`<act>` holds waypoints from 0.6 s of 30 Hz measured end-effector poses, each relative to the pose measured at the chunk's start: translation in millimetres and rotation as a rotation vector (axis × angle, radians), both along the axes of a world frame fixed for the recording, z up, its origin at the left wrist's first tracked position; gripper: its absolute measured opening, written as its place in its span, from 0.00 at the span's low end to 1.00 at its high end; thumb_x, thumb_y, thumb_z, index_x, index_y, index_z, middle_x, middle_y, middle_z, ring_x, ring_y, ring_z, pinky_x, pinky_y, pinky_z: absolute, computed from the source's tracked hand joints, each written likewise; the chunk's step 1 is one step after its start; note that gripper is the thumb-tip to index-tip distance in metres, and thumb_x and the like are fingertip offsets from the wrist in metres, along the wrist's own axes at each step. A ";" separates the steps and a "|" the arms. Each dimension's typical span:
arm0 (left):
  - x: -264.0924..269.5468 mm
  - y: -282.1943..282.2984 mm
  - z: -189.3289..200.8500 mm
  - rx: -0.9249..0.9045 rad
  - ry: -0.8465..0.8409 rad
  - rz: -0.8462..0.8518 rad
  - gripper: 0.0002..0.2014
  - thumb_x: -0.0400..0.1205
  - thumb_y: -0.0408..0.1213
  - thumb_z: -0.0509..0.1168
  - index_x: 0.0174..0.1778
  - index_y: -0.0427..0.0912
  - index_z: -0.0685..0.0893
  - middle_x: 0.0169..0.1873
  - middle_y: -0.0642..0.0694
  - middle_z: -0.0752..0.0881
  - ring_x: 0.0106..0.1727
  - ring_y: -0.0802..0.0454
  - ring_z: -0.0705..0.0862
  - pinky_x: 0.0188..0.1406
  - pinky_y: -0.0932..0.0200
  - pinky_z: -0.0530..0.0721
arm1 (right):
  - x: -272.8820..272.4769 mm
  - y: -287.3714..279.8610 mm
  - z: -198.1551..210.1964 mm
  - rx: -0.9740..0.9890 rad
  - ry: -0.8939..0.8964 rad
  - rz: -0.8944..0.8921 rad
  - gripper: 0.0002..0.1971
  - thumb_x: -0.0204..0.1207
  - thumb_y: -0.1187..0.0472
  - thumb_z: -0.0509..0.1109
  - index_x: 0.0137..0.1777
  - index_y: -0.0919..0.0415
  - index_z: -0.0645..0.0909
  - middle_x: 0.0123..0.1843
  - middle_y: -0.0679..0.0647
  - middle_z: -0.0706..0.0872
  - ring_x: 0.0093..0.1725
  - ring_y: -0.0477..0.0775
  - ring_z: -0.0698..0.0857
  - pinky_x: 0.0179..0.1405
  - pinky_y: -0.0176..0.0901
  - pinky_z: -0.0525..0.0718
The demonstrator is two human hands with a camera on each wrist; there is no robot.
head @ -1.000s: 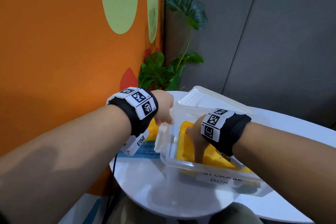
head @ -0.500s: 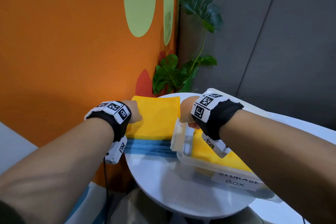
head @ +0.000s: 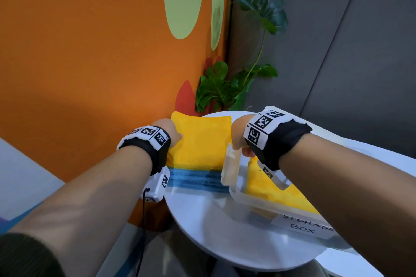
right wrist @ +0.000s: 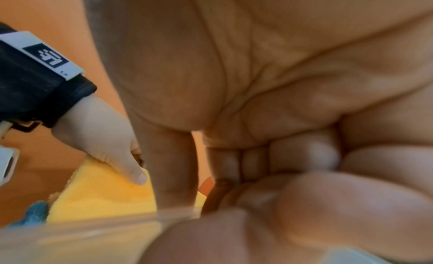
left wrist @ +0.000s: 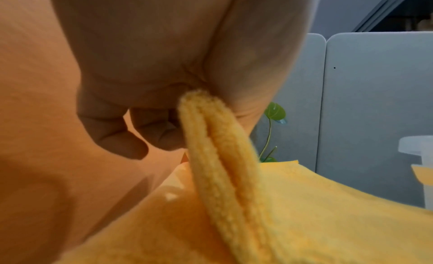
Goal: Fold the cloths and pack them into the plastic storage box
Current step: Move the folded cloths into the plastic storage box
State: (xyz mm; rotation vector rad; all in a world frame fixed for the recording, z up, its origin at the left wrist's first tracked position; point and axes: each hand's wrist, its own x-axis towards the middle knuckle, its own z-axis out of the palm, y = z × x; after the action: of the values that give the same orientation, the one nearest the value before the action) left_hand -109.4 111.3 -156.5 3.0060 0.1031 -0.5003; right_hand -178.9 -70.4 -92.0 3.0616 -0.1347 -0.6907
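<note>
Since a second ago, both hands have left the storage box (head: 234, 189), hand-labelled "STORAGE BOX", at four o'clock. Left hand (head: 167, 129) and right hand (head: 238, 132) are pinching opposite edges of a yellow cloth (head: 200, 141) at twelve o'clock on the white table (head: 202, 220).

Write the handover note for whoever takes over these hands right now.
Left hand: pinches the left edge of the yellow cloth on the table.
Right hand: at that cloth's right edge, fingers curled; its grip is unclear.
Blue cloth: under the yellow one.
Storage box: open, to the right.
Done: one folded yellow cloth packed.
Left: pack yellow, then blue.
</note>
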 end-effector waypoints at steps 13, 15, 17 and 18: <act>-13.8 -13.6 44.4 -0.340 -0.243 -0.043 0.19 0.86 0.30 0.56 0.74 0.37 0.68 0.62 0.34 0.80 0.60 0.37 0.81 0.41 0.52 0.73 | 12.4 -14.8 -10.7 0.409 0.107 -0.286 0.14 0.77 0.64 0.69 0.29 0.66 0.79 0.24 0.62 0.86 0.25 0.63 0.86 0.26 0.41 0.86; -16.3 -16.2 62.3 -0.399 -0.293 -0.113 0.20 0.87 0.33 0.56 0.76 0.41 0.67 0.62 0.37 0.79 0.55 0.41 0.80 0.39 0.56 0.71 | 7.0 -13.5 -5.0 0.333 0.169 -0.287 0.17 0.82 0.58 0.65 0.34 0.68 0.80 0.39 0.61 0.90 0.36 0.60 0.87 0.46 0.48 0.88; -20.3 -21.0 81.5 -0.451 -0.349 -0.174 0.18 0.87 0.35 0.57 0.75 0.44 0.68 0.58 0.40 0.79 0.44 0.47 0.77 0.32 0.56 0.69 | 4.3 -14.8 -0.7 0.354 0.105 -0.336 0.21 0.86 0.54 0.58 0.36 0.67 0.77 0.39 0.60 0.86 0.33 0.56 0.84 0.39 0.45 0.86; -22.7 -23.8 90.5 -0.484 -0.378 -0.196 0.18 0.87 0.36 0.57 0.74 0.45 0.69 0.58 0.42 0.79 0.44 0.48 0.77 0.31 0.56 0.69 | 1.6 -17.3 1.3 0.410 0.082 -0.382 0.23 0.87 0.51 0.55 0.38 0.69 0.77 0.36 0.61 0.83 0.29 0.55 0.82 0.30 0.43 0.83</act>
State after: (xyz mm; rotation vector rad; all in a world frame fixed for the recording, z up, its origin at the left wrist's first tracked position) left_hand -132.2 87.5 -66.1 2.5807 -0.2974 0.0403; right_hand -177.3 -87.6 -90.6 3.4229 -0.6720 -0.9653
